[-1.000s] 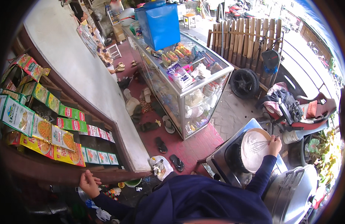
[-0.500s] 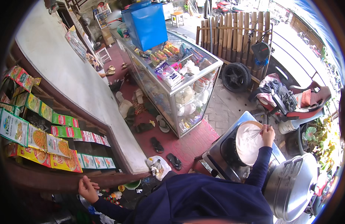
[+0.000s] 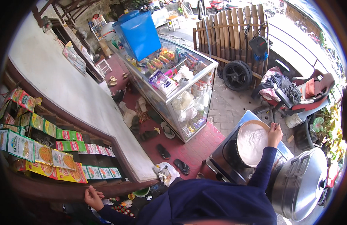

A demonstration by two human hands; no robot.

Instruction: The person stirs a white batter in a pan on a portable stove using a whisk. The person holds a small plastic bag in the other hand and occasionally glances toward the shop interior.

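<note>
We see a glass display case (image 3: pixel 183 92) filling the middle of the view, a blue cooler box (image 3: pixel 139 33) on its top, and sandals (image 3: pixel 164 151) scattered on the red floor beside it. Lower right stands a big metal steamer pot (image 3: pixel 299 183), and next to it a dark stove table (image 3: pixel 228 163) carries a round white steaming cloth (image 3: pixel 252 142) stretched over a pot.

Our right hand (image 3: pixel 274 134) rests at the far rim of that white cloth, its grip closed on the edge as far as we can judge; the fingers are too small to read clearly. We judge the main risk is here: the cloth sits over what is likely hot, and a sleeve or wrist dragged across it could scald or pull the sheet loose, tearing the thin layer.

Our left hand (image 3: pixel 93 197) is well apart, low at the left by a wooden ledge (image 3: pixel 87 187), fingers curled on its edge. With arms spread this wide, balance is thin; a lean could tip small jars (image 3: pixel 123 208) near it.
</note>
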